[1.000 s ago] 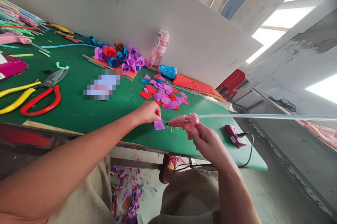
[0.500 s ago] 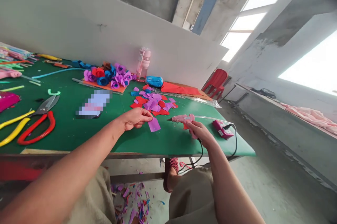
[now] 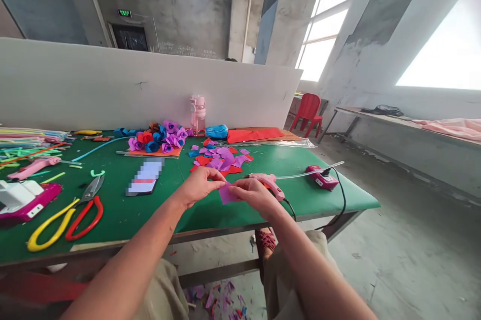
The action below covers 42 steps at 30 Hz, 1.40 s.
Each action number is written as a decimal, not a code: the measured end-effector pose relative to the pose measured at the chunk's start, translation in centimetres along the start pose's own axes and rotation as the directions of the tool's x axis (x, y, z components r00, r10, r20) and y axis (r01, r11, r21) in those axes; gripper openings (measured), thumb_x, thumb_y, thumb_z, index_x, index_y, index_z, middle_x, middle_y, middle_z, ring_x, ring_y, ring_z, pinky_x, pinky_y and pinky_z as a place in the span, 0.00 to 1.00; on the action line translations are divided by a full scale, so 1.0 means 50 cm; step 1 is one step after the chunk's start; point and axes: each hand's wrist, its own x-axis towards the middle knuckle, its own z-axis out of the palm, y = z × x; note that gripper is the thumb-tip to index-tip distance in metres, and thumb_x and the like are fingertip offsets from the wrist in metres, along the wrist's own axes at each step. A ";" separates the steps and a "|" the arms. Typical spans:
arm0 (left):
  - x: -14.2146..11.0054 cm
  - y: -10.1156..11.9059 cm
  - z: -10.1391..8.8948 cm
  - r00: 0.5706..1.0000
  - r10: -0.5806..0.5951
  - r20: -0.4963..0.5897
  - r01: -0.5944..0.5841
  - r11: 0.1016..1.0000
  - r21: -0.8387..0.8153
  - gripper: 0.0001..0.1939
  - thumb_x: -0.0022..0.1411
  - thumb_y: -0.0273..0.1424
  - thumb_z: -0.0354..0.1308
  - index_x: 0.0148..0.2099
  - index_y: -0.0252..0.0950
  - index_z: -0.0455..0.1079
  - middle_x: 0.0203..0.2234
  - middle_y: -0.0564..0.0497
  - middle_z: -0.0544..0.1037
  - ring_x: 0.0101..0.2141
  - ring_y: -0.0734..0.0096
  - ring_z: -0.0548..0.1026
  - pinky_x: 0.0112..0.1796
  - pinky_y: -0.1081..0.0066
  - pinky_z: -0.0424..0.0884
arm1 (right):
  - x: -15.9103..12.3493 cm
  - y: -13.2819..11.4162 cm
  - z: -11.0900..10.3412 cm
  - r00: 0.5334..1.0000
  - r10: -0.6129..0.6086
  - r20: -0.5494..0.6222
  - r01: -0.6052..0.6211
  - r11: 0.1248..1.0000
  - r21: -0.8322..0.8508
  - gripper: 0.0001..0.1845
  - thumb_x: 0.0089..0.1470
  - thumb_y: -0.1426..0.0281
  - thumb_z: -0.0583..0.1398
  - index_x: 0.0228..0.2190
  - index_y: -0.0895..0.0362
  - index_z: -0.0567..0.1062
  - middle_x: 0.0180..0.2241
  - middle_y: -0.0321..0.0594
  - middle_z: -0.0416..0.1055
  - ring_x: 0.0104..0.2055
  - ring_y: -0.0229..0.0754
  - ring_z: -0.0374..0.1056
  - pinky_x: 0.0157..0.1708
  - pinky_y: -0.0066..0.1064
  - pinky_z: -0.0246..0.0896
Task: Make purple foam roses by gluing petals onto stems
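Note:
Between my two hands is a small purple paper piece, held above the front of the green table. My left hand pinches its top left edge. Thumb and fingers of my right hand are closed on its right edge. Just behind my right hand a pink glue gun lies on the table, a clear glue stick poking out of its back. Beyond my hands spreads a pile of purple, red and blue paper pieces. Paper flowers in purple, red and blue are heaped farther back on the left.
A phone and red-and-yellow-handled scissors lie to the left. The green table carries a magenta power socket with a black cord at right. A pink bottle stands by the white partition.
My right hand has let go of the glue gun, now lying on the table, and has moved left to grip the purple paper piece. The view has tilted up.

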 end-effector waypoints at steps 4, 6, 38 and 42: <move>0.002 -0.018 0.003 0.993 0.021 -0.113 -0.022 1.000 -0.005 0.11 0.52 0.37 0.59 0.35 0.34 0.70 0.23 0.53 0.73 0.27 0.73 0.69 0.31 0.73 0.63 | 0.025 0.011 -0.006 0.989 0.002 -0.150 0.012 0.996 0.094 0.17 0.46 0.61 0.58 0.14 0.58 0.67 0.15 0.31 0.56 0.21 0.33 0.50 0.23 0.28 0.46; 0.004 -0.025 0.003 0.985 0.031 -0.168 -0.037 0.999 -0.033 0.14 0.55 0.41 0.56 0.38 0.35 0.67 0.20 0.56 0.71 0.21 0.76 0.65 0.25 0.75 0.59 | 0.035 0.014 -0.015 0.958 -0.002 -0.286 0.046 0.988 0.148 0.17 0.46 0.61 0.58 0.14 0.58 0.67 0.16 0.32 0.56 0.21 0.33 0.50 0.23 0.28 0.45; 0.035 -0.051 0.068 0.954 -0.238 -0.181 0.067 0.760 -0.646 0.13 0.43 0.37 0.68 0.30 0.33 0.77 0.20 0.53 0.73 0.16 0.86 0.59 0.17 0.80 0.52 | 0.073 -0.007 0.012 0.820 -0.014 -0.573 0.261 0.899 0.351 0.18 0.50 0.60 0.56 0.16 0.58 0.67 0.17 0.31 0.55 0.23 0.34 0.49 0.23 0.26 0.45; 0.033 -0.046 0.072 0.954 -0.243 -0.175 0.077 0.764 -0.641 0.14 0.42 0.37 0.69 0.30 0.33 0.77 0.20 0.53 0.74 0.16 0.85 0.61 0.17 0.80 0.54 | 0.071 -0.006 0.013 0.819 -0.020 -0.573 0.261 0.903 0.341 0.18 0.50 0.61 0.55 0.17 0.59 0.68 0.17 0.31 0.54 0.22 0.33 0.48 0.22 0.26 0.44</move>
